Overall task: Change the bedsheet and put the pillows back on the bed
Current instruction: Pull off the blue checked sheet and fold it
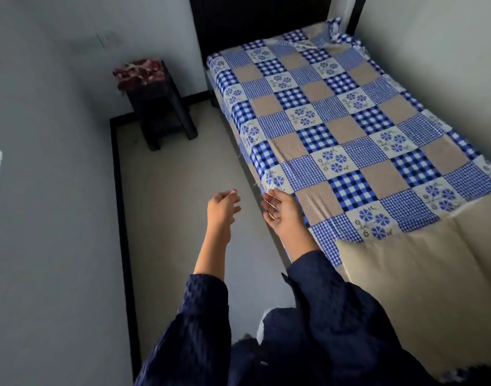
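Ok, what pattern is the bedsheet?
The bedsheet is patchwork: blue-white checks, beige squares, blue flowers. Head view.

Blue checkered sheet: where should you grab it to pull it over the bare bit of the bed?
Probably best to grip the blue checkered sheet by its loose near edge, at the corner near the right hand, where it stops short of the bare mattress. Come from the floor side: the wall closes off the other side.
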